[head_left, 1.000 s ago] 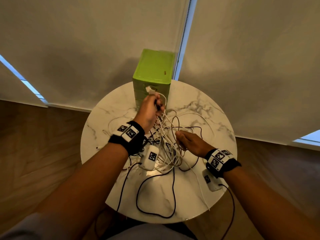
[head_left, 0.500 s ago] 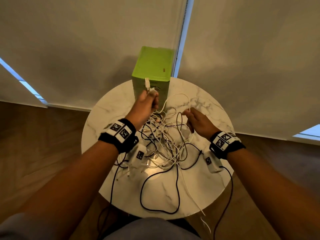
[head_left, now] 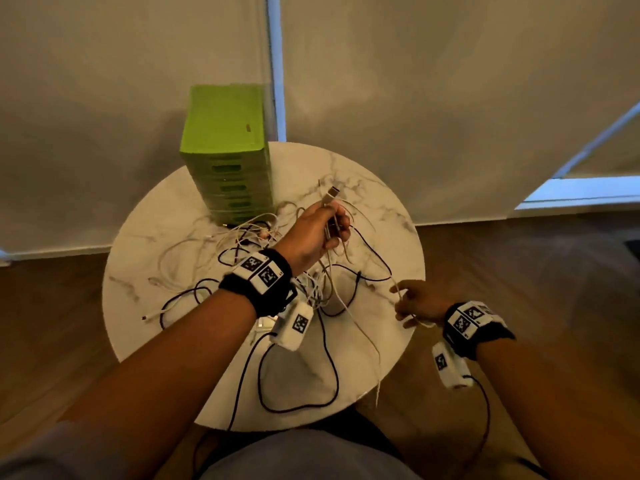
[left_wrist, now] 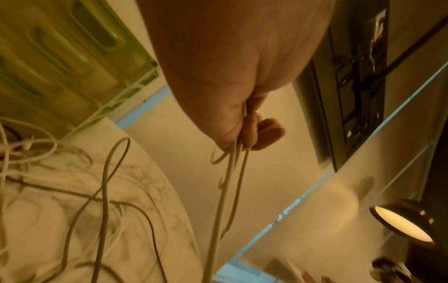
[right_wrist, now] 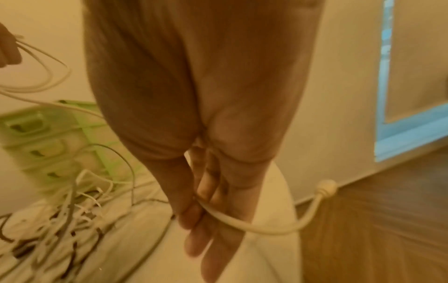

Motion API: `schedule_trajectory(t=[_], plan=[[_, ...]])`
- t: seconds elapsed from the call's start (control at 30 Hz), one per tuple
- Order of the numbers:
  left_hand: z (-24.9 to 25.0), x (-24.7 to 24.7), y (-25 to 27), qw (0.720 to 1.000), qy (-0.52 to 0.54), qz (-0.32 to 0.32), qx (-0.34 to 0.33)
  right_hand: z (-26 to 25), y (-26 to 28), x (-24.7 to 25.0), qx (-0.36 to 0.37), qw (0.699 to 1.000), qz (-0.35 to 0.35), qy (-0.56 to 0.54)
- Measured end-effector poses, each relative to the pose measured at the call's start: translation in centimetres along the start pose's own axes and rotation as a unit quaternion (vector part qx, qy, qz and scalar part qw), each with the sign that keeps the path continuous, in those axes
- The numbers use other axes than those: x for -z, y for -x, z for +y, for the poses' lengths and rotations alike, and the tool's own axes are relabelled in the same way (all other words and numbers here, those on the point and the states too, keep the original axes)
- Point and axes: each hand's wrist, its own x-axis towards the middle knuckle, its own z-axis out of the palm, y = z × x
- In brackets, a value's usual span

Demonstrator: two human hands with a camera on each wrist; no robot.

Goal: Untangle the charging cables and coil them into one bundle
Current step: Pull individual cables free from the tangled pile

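A tangle of white and black charging cables (head_left: 277, 271) lies on the round marble table (head_left: 145, 237). My left hand (head_left: 322, 230) is raised over the table's middle and grips loops of a white cable (left_wrist: 230, 172), its USB plug (head_left: 333, 192) sticking up above the fist. My right hand (head_left: 412, 303) is at the table's right edge and pinches the same white cable (right_wrist: 242, 222) between thumb and fingers, the other fingers fairly straight. That cable's round end (right_wrist: 326, 188) hangs out past the right hand.
A green plastic drawer unit (head_left: 225, 157) stands at the back of the table, with cables piled against its base. A black cable (head_left: 329, 362) loops across the table's front. White roller blinds hang behind, and a wooden floor surrounds the table.
My left hand has moved right with the white cable and its plug. My right hand has drawn back to the table's right edge, pulling a length of cable out of the tangle.
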Motion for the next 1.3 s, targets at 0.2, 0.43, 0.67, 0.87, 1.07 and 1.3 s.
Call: schedule_trajectory(t=[0.2,0.43,0.67,0.87,1.07,1.3], plan=[[-5.5,-2.5,0.5,0.992,-0.09,-0.034,0.076,4.1,1.7,-3.2,0.165,0.951,0.142,0.22],[-6.4,-2.4,0.4,0.985,-0.161,-0.01,0.064,-1.5,2.6,-7.9,0.285,0.944,0.165,-0.024],[-3.4,1.3,0.4,0.99,-0.134,0.047,0.02,0.8,1.3,-3.7,0.284,0.923,0.261,0.001],[-1.9,3.2,1.3,0.999,0.004,0.04,0.018,2.5,-1.0,-3.8,0.144,0.944,0.202,0.219],[-2.0,3.9,1.3,0.998,-0.002,0.063,0.003,-9.2,3.8,-9.5,0.293,0.955,0.005,0.034],[-1.6,5.8,0.7,0.99,-0.097,0.09,-0.042,-11.6,3.8,-10.2,0.404,0.909,0.08,0.062]])
